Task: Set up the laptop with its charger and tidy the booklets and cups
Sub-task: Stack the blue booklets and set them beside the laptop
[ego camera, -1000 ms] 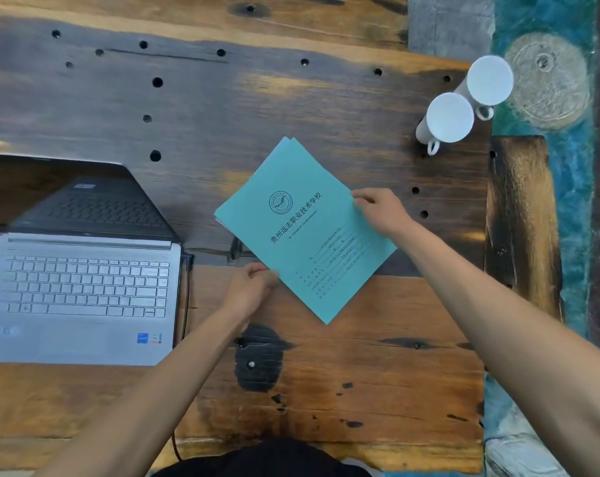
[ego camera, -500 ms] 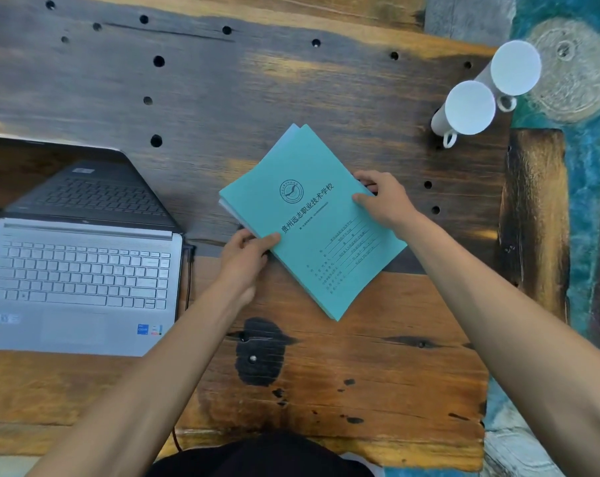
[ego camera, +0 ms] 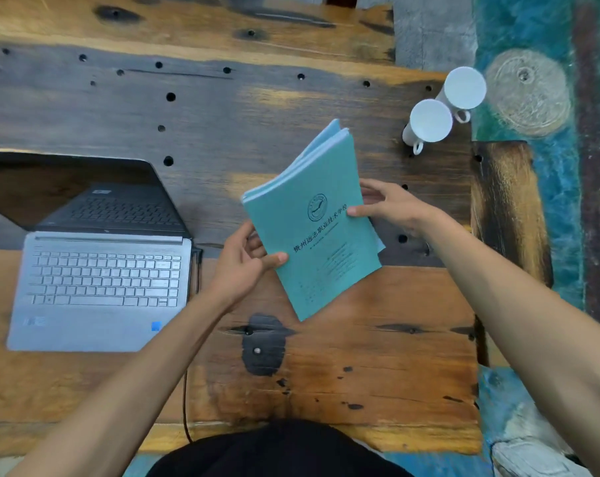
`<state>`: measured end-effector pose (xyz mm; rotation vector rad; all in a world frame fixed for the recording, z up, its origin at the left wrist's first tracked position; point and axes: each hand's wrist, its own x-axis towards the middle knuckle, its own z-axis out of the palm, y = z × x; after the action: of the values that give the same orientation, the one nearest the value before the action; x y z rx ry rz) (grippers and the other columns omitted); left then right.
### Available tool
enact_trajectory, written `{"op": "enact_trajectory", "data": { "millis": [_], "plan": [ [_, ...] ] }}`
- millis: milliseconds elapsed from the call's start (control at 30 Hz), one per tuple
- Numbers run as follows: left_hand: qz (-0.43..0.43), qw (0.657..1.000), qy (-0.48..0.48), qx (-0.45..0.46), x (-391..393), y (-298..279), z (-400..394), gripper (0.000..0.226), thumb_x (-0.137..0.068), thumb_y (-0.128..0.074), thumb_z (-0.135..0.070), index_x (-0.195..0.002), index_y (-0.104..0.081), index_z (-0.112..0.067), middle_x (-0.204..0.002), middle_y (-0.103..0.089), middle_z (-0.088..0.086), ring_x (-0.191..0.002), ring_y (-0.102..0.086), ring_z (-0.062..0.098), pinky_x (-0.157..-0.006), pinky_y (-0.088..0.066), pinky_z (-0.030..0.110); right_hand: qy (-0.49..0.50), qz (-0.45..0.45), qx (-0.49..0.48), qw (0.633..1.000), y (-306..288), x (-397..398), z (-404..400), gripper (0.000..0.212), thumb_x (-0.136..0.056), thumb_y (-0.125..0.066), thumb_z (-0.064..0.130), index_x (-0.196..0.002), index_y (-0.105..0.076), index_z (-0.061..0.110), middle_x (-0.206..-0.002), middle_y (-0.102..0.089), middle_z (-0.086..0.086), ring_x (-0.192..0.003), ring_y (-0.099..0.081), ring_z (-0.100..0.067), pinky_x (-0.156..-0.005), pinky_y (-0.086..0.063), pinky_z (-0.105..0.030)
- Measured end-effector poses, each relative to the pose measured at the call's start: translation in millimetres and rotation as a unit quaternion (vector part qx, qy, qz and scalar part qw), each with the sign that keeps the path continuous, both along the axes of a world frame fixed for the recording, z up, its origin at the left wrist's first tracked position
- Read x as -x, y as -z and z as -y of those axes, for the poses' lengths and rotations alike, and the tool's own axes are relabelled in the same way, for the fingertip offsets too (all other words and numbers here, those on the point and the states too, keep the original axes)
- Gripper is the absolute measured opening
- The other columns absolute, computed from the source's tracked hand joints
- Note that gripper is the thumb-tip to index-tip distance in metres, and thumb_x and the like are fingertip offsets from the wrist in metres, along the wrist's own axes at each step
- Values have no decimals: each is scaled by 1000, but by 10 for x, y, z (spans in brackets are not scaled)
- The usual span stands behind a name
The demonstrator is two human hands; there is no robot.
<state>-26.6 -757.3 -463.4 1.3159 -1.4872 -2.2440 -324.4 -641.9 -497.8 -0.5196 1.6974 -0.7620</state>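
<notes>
A stack of teal booklets (ego camera: 321,232) with a round emblem and printed characters is held tilted above the wooden table (ego camera: 360,356), its far end raised. My left hand (ego camera: 245,261) grips the stack's left edge, thumb on the cover. My right hand (ego camera: 390,206) holds the right edge. An open silver laptop (ego camera: 99,287) lies at the left, with a black charger cable (ego camera: 198,270) plugged into its right side and running down toward the table's near edge. Two white cups (ego camera: 431,122) (ego camera: 464,87) stand side by side at the back right.
The table has dark round holes across its back half and a black patch (ego camera: 264,346) near the middle front. Its right edge ends at a teal painted floor (ego camera: 546,187). A dark garment (ego camera: 278,452) shows at the bottom.
The booklets were lying flat on the table; now both hands have lifted the stack off it and tilted it up. My left thumb moved onto the cover.
</notes>
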Motion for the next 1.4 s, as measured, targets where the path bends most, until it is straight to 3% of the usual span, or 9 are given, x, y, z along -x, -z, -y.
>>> {"op": "enact_trajectory", "data": {
  "millis": [67, 233, 567, 700, 833, 1000, 1067, 1233, 1400],
  "plan": [
    [-20, 999, 36, 21, -76, -131, -15, 58, -81, -66, 21, -131, -54, -7, -122, -71, 7, -111, -70, 19, -93, -58, 36, -12, -4, 32, 999, -170, -44, -124, 78, -73, -92, 23, -141, -56, 33, -137, -65, 12, -127, -59, -4, -103, -47, -26],
    [-51, 988, 122, 79, -387, -446, -38, 56, -79, -68, 22, -117, -62, -19, -112, -76, -10, -107, -70, 8, -87, -55, 20, 2, -20, 113, 993, -629, -414, -554, 38, -79, -86, 7, -111, -73, 23, -113, -77, 12, -107, -71, -4, -87, -57, -18],
    [-64, 987, 120, 80, -1034, -565, -19, 60, -79, -68, 19, -109, -70, -34, -118, -74, 3, -111, -70, 20, -86, -59, 28, 153, -93, 186, 966, -674, -1703, -1246, 31, -78, -83, 0, -105, -76, 12, -102, -80, 1, -95, -75, -14, -79, -58, -22],
    [-59, 988, 115, 82, -1216, -467, -118, 51, -76, -70, 18, -112, -67, -18, -115, -75, 6, -108, -71, 24, -89, -59, 36, 178, -82, 172, 965, -613, -2040, -1426, 25, -77, -88, 23, -99, -81, 28, -105, -80, 5, -99, -75, -13, -84, -58, -24],
    [-39, 992, 81, 89, -1338, -355, -209, 54, -73, -75, 14, -116, -66, -18, -115, -76, 5, -109, -71, 26, -86, -60, 31, 194, -100, 156, 963, -590, -2222, -1482, 51, -63, -87, 63, -102, -79, 31, -104, -80, 2, -96, -74, -12, -84, -56, -28],
    [-27, 989, 87, 119, -1374, -337, -292, 54, -73, -75, -6, -106, -67, -48, -106, -76, -9, -105, -70, 10, -97, -53, 31, 218, -103, 155, 958, -629, -2289, -1459, 39, -70, -89, 49, -102, -77, 29, -109, -76, -13, -106, -65, -44, -96, -52, -58],
    [-17, 985, 109, 136, -1398, -292, -306, 59, -81, -68, -2, -114, -63, -51, -95, -67, -1, -94, -62, 18, -98, -49, 33, 222, -94, 154, 958, -652, -2317, -1458, 29, -79, -87, 26, -105, -75, 23, -111, -78, -6, -109, -69, -34, -99, -55, -47],
    [7, 977, 164, 136, -1456, -171, -407, 58, -91, -55, 5, -138, -51, -29, -128, -65, -21, -121, -56, -6, -97, -52, 18, 232, -90, 143, 958, -659, -2379, -1537, 38, -88, -74, -3, -119, -63, 16, -118, -74, 8, -115, -65, -2, -108, -47, -23],
    [43, 974, 171, 142, -1426, -234, -525, 61, -84, -57, -14, -108, -53, -71, -112, -61, -41, -106, -55, -18, -74, -47, 0, 231, -102, 128, 959, -653, -2480, -1513, 46, -93, -68, -1, -133, -52, 17, -128, -64, 8, -116, -57, 12, -99, -41, -5]
  ]
}}
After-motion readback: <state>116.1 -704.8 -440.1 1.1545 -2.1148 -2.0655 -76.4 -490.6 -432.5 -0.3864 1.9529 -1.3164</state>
